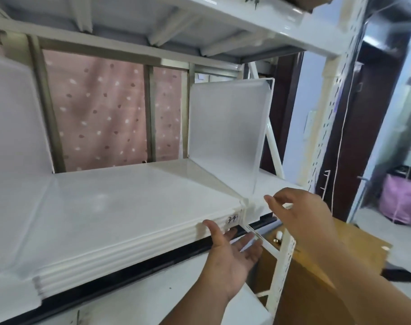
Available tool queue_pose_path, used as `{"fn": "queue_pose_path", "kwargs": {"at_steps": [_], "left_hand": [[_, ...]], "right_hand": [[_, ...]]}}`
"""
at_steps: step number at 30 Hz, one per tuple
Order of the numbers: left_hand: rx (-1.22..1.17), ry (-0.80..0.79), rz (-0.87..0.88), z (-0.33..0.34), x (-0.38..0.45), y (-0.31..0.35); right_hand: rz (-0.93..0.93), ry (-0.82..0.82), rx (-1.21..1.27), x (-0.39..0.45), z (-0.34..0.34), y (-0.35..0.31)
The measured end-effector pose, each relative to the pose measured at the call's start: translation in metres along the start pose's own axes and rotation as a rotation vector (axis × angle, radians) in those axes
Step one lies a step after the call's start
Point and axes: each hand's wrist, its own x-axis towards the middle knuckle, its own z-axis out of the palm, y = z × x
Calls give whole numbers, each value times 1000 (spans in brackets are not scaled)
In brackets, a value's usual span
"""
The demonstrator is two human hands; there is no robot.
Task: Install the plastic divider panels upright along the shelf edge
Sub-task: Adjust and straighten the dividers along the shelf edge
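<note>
A white metal shelf (120,207) runs across the view, with a second shelf level above it. One translucent plastic divider panel (228,134) stands upright on the shelf near its right end, its lower front corner seated at the shelf's front edge beside a small handwritten label (232,218). A second divider panel (14,141) stands upright at the far left of the shelf. The left hand (232,256) is palm-up just below the front edge, its fingers spread wide and holding nothing; the thumb touches the ribbed front lip. The right hand (298,214) is just right of the right-hand panel's lower front corner, its fingers loosely curled around a thin clear strip (253,232) that slants down toward the left hand. A perforated white upright (282,268) rises below the right hand. A cardboard box (321,273) sits on the floor beyond it.
</note>
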Motion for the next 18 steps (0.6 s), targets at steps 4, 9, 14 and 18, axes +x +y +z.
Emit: {"fn": "queue_pose_path", "kwargs": {"at_steps": [4, 9, 14, 18], "left_hand": [[-77, -3, 28, 4, 18, -8], [-178, -50, 53, 11, 32, -12], [-180, -138, 117, 14, 43, -15], [-192, -207, 135, 10, 50, -17]], "right_hand": [[2, -242, 17, 29, 7, 23], [-75, -463, -9, 62, 21, 32], [-217, -585, -151, 85, 35, 35], [-123, -517, -34, 85, 44, 45]]}}
